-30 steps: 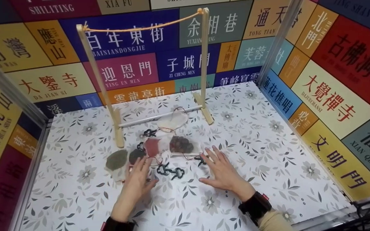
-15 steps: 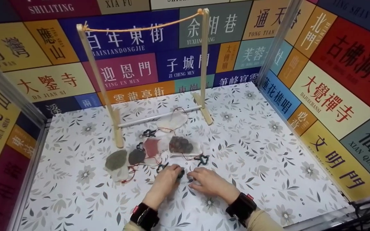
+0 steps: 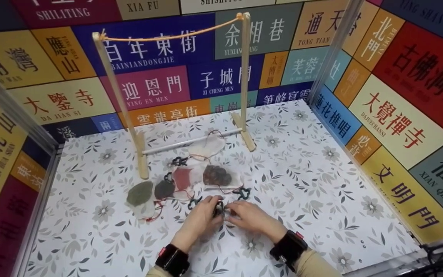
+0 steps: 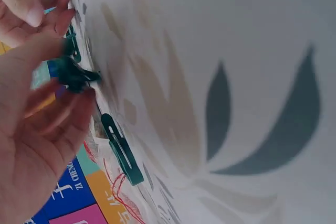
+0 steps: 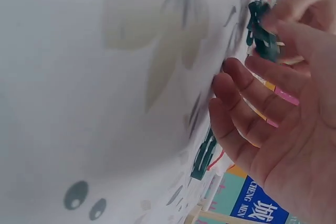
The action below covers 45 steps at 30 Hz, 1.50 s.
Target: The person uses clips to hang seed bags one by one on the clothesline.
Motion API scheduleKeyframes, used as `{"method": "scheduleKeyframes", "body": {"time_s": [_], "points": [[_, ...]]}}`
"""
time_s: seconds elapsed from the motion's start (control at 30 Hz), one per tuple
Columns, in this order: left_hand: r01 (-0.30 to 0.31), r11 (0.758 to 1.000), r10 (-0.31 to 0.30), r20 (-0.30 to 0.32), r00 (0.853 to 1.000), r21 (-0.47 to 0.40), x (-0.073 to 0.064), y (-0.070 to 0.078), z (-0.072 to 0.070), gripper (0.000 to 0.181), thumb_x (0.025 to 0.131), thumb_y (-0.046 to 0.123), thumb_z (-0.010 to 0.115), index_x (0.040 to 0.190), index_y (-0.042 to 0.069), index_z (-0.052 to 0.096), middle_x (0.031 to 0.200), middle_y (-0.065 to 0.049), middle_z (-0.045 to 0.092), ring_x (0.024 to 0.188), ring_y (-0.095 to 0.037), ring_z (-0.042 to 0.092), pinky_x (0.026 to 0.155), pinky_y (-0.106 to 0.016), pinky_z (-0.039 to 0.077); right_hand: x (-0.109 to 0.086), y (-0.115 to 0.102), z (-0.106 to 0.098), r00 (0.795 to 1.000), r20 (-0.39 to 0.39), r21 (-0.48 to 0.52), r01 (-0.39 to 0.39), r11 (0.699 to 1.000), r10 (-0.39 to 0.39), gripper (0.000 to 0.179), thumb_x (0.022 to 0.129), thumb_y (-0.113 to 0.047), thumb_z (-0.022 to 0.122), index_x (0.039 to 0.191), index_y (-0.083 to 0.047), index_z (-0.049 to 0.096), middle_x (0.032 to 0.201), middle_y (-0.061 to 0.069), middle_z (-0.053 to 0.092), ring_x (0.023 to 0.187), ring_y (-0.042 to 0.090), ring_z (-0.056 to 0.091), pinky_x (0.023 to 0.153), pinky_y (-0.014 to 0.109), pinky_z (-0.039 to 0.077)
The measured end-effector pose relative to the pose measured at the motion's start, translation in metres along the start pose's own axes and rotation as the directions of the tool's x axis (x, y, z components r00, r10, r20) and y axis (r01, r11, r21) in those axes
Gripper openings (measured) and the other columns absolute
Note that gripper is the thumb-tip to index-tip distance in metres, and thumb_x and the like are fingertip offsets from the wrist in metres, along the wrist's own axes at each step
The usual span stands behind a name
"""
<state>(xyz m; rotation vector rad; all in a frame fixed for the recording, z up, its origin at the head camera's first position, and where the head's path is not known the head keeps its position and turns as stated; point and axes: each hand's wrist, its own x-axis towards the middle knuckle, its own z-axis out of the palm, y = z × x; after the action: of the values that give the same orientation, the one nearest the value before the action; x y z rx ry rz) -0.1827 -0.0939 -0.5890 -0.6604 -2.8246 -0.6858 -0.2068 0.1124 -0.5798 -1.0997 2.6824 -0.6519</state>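
Observation:
My left hand pinches a dark green clothespin between thumb and fingers, just above the table. It is slightly blurred in the left wrist view. Facing it, my right hand has its fingers loosely bent and holds nothing visible; its fingertips are close to that clothespin. Another green clothespin lies beyond my left hand, and a further one lies just past my right fingers. Behind the hands are small white drawstring pouches: one with brown lumps, one with red contents, one dark, one green.
A wooden frame stands at the back, with an orange cord strung between its posts and a white rod low down. An empty-looking white pouch lies by the rod. Another clothespin lies near the left post.
Both hands came together at the middle front from spread positions. The left hand took hold of a clothespin and has since turned it slightly. The pouches and frame stayed put.

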Motion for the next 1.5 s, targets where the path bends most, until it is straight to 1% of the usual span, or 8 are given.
{"method": "scheduleKeyframes", "body": {"time_s": [0.13, 0.33, 0.47, 0.63, 0.8, 1.07, 1.2, 1.5], "points": [[0.020, 0.946, -0.048, -0.078, 0.996, -0.322, 0.007, 0.001, -0.005, 0.044, 0.086, 0.017, 0.076, 0.125, 0.005, 0.058, 0.118, -0.016, 0.065, 0.098, -0.027, 0.070, 0.084, -0.034, 0.061, 0.002, 0.002, -0.004, 0.999, -0.053, 0.196, 0.009, 0.981, 0.001, 0.034, 0.103, -0.034, 0.051, 0.124, -0.009, 0.060, 0.113, 0.010, 0.070, 0.099, 0.024, 0.068, 0.090, 0.040, 0.057], [0.151, 0.598, -0.271, -0.022, 0.962, -0.787, 0.016, 0.008, -0.013, 0.042, 0.087, 0.012, 0.076, 0.122, 0.002, 0.056, 0.128, -0.023, 0.061, 0.115, -0.029, 0.069, 0.088, -0.025, 0.059, 0.002, 0.004, -0.013, 0.987, -0.129, 0.467, -0.022, 0.884, 0.093, 0.039, 0.103, -0.031, 0.053, 0.133, -0.007, 0.058, 0.122, 0.012, 0.068, 0.103, 0.028, 0.069, 0.085, 0.032, 0.057], [0.180, 0.526, -0.349, -0.018, 0.937, -0.831, 0.020, 0.015, -0.015, 0.038, 0.084, 0.009, 0.078, 0.115, 0.003, 0.056, 0.130, -0.018, 0.062, 0.120, -0.028, 0.066, 0.090, -0.027, 0.059, 0.003, 0.006, -0.020, 0.962, -0.203, 0.589, -0.029, 0.808, 0.183, 0.035, 0.099, -0.023, 0.062, 0.128, -0.003, 0.061, 0.116, 0.016, 0.070, 0.099, 0.024, 0.068, 0.077, 0.022, 0.054], [0.159, 0.540, -0.363, -0.058, 0.930, -0.826, 0.027, 0.022, -0.014, 0.034, 0.083, 0.007, 0.079, 0.105, 0.001, 0.055, 0.128, -0.018, 0.064, 0.120, -0.030, 0.066, 0.090, -0.035, 0.060, 0.002, 0.009, -0.029, 0.944, -0.215, 0.649, -0.052, 0.759, 0.249, 0.034, 0.096, -0.020, 0.066, 0.123, 0.000, 0.062, 0.108, 0.018, 0.070, 0.088, 0.017, 0.066, 0.069, 0.019, 0.054], [0.139, 0.534, -0.325, -0.051, 0.944, -0.834, 0.032, 0.026, -0.014, 0.038, 0.082, 0.007, 0.080, 0.111, 0.001, 0.056, 0.128, -0.020, 0.063, 0.122, -0.030, 0.065, 0.090, -0.034, 0.060, -0.005, 0.016, -0.041, 0.949, -0.236, 0.578, -0.038, 0.815, 0.211, 0.033, 0.097, -0.024, 0.063, 0.122, -0.001, 0.063, 0.110, 0.016, 0.070, 0.094, 0.025, 0.069, 0.077, 0.021, 0.058], [0.091, 0.875, -0.240, -0.263, 0.935, -0.475, 0.039, 0.023, -0.009, 0.046, 0.081, 0.008, 0.078, 0.122, 0.007, 0.058, 0.121, -0.012, 0.062, 0.110, -0.029, 0.061, 0.086, -0.039, 0.057, -0.006, 0.034, -0.066, 0.891, -0.413, 0.384, -0.018, 0.923, 0.189, 0.025, 0.097, -0.017, 0.063, 0.114, 0.000, 0.067, 0.102, 0.013, 0.072, 0.091, 0.025, 0.069, 0.076, 0.028, 0.058], [0.059, 0.975, -0.123, -0.296, 0.947, -0.216, 0.049, 0.021, -0.001, 0.042, 0.078, 0.004, 0.078, 0.116, 0.007, 0.060, 0.127, -0.013, 0.059, 0.116, -0.032, 0.057, 0.098, -0.043, 0.051, -0.001, 0.041, -0.082, 0.851, -0.495, 0.297, -0.023, 0.955, 0.174, 0.020, 0.096, -0.015, 0.064, 0.110, -0.001, 0.070, 0.099, 0.011, 0.074, 0.087, 0.024, 0.070, 0.075, 0.031, 0.059], [-0.004, 0.936, 0.002, 0.008, 1.000, 0.353, 0.083, 0.020, 0.016, 0.035, 0.093, 0.007, 0.060, 0.127, 0.017, 0.059, 0.146, -0.004, 0.051, 0.135, -0.027, 0.047, 0.098, -0.044, 0.050, 0.020, 0.040, -0.117, 0.794, -0.595, 0.196, -0.004, 0.981, 0.122, 0.017, 0.094, -0.018, 0.068, 0.101, -0.004, 0.074, 0.087, 0.008, 0.075, 0.058, 0.015, 0.061, 0.054, 0.022, 0.049]]}}
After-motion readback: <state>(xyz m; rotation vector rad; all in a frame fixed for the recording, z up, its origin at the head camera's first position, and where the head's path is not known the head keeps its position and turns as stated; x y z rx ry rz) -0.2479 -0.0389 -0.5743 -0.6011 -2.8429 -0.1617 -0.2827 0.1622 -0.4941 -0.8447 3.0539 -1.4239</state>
